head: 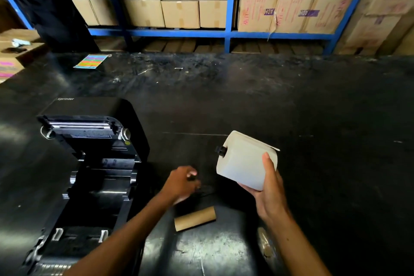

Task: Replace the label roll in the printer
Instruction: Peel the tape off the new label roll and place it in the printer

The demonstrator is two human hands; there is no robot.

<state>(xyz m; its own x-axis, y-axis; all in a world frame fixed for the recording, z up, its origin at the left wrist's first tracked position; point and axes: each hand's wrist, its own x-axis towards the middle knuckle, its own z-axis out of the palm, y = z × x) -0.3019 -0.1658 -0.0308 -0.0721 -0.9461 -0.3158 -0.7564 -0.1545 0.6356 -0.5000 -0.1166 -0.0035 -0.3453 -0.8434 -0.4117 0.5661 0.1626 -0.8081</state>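
A black label printer [89, 163] stands at the left on the dark table [313, 119], its lid swung up and its roll bay bare. My right hand [271, 188] holds a full white label roll [244, 159] above the table; a black spindle end [221, 150] sticks out of the roll's left side. My left hand [182, 182] hovers low over the table beside the printer, fingers curled on a small dark part that I cannot make out clearly. An empty brown cardboard core [195, 218] lies on the table just in front of that hand.
A colourful sticker sheet [90, 61] lies at the table's far left edge. Behind the table, blue metal shelving [230, 6] holds rows of cardboard boxes [179, 12]. More boxes stand at far left [11, 56] and far right.
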